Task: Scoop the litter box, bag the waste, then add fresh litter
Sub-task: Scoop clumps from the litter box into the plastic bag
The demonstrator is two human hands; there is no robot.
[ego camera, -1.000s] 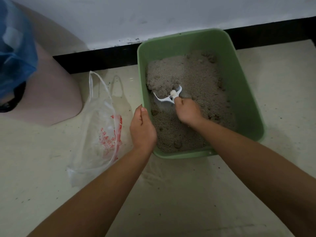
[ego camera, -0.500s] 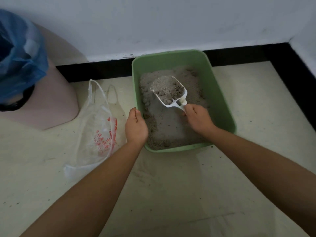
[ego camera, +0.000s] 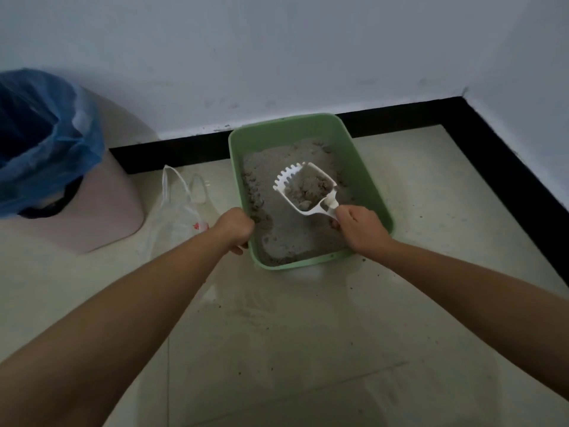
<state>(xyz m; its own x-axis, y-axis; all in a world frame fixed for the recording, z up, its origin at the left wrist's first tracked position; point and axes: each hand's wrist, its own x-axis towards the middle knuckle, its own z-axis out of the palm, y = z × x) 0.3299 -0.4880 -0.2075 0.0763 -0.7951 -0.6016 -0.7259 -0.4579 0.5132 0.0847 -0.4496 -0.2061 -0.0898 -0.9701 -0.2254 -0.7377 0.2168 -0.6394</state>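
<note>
Gripping the scoop (ego camera: 308, 189), my right hand (ego camera: 361, 226) lifted it loaded, ready for bagging; my left hand (ego camera: 234, 226) clutched the litter box (ego camera: 369, 186) rim.

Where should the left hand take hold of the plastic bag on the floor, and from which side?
By the two handle loops at the far end of the bag, nearest the wall. The bag lies limp left of the litter box, so its body offers no firm hold; the loops lie open. Probably come from above on the box side, where the left hand grips the rim.
</note>
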